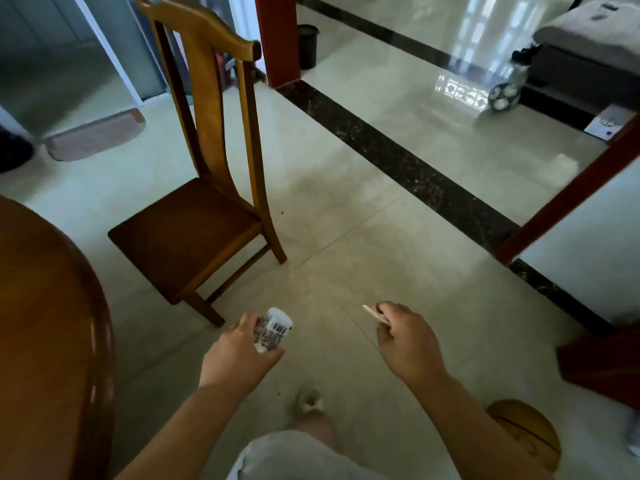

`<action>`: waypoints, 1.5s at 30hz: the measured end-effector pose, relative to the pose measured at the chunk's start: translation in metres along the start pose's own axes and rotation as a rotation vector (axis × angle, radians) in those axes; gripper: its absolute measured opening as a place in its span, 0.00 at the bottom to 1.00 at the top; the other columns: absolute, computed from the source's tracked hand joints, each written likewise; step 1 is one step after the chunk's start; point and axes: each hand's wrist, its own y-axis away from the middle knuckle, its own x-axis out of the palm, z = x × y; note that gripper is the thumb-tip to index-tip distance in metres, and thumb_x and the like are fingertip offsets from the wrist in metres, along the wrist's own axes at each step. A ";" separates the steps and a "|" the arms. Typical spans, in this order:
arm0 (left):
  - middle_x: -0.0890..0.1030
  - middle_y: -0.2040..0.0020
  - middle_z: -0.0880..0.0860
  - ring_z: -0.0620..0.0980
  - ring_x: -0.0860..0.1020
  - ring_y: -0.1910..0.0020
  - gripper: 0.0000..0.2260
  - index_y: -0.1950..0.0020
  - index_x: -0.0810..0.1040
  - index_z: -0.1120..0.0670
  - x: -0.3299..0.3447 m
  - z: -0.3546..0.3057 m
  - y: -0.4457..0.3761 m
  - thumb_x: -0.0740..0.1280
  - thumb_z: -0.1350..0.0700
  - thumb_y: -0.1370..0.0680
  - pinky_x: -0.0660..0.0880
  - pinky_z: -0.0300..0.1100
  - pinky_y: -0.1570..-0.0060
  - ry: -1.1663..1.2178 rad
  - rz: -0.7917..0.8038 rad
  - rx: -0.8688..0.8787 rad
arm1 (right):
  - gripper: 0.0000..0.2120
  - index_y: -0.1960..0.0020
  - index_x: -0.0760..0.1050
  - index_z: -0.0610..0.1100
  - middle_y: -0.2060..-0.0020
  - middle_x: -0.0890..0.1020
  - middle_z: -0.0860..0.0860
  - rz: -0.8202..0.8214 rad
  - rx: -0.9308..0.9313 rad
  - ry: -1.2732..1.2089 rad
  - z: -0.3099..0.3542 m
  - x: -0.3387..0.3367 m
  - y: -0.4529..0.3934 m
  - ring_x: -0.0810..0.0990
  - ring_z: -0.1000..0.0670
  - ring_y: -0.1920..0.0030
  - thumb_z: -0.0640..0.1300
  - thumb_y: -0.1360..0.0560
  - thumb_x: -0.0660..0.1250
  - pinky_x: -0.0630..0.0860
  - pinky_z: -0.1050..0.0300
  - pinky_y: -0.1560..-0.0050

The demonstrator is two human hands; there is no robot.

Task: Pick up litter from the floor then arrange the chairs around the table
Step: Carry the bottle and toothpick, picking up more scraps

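Observation:
My left hand [242, 351] is closed around a small white crumpled wrapper [273, 325] with a barcode on it. My right hand [408, 337] pinches a thin pale wooden stick [374, 314] between thumb and fingers. Both hands hover above the tiled floor. A wooden high-backed chair [194, 220] stands just ahead of my left hand, its seat facing the round wooden table [52, 323] at the left edge. There is a gap between chair and table.
A dark stone strip [398, 161] crosses the pale floor diagonally. Red wooden posts [277, 36] frame an opening beyond it. A black bin [307, 46] stands by the far post. A football [504, 95] and low furniture lie far right. A wooden stool top [523, 434] sits bottom right.

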 end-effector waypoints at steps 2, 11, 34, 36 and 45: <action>0.79 0.48 0.51 0.49 0.78 0.53 0.23 0.38 0.66 0.49 -0.002 -0.013 -0.041 0.69 0.44 0.29 0.78 0.45 0.52 0.006 -0.011 -0.028 | 0.13 0.43 0.74 0.42 0.49 0.80 0.41 0.013 -0.025 0.006 -0.001 -0.006 -0.050 0.78 0.38 0.50 0.38 0.27 0.62 0.75 0.47 0.52; 0.79 0.45 0.54 0.54 0.78 0.47 0.24 0.37 0.68 0.51 -0.029 -0.128 -0.258 0.68 0.44 0.29 0.74 0.45 0.50 0.051 0.010 0.008 | 0.15 0.38 0.71 0.44 0.46 0.79 0.44 0.065 -0.048 0.060 0.006 -0.055 -0.274 0.79 0.44 0.48 0.42 0.24 0.60 0.75 0.51 0.47; 0.80 0.49 0.52 0.53 0.78 0.53 0.20 0.42 0.73 0.51 -0.151 -0.315 -0.660 0.71 0.46 0.30 0.75 0.45 0.54 0.195 -0.226 -0.307 | 0.11 0.43 0.73 0.45 0.50 0.80 0.45 0.246 -0.375 0.076 0.065 -0.125 -0.804 0.79 0.41 0.51 0.44 0.26 0.62 0.76 0.50 0.53; 0.80 0.50 0.51 0.52 0.78 0.54 0.19 0.43 0.73 0.51 -0.161 -0.316 -0.678 0.71 0.47 0.30 0.75 0.45 0.55 0.234 -0.257 -0.355 | 0.11 0.44 0.73 0.45 0.49 0.80 0.45 0.290 -0.422 0.083 0.084 -0.119 -0.836 0.79 0.41 0.50 0.44 0.26 0.62 0.76 0.50 0.53; 0.81 0.48 0.51 0.52 0.79 0.52 0.21 0.41 0.73 0.49 -0.210 -0.255 -0.793 0.71 0.45 0.30 0.76 0.45 0.53 0.360 -0.326 -0.524 | 0.14 0.39 0.72 0.48 0.44 0.79 0.48 0.399 -0.599 0.169 0.182 -0.065 -0.974 0.79 0.45 0.46 0.45 0.25 0.61 0.74 0.54 0.49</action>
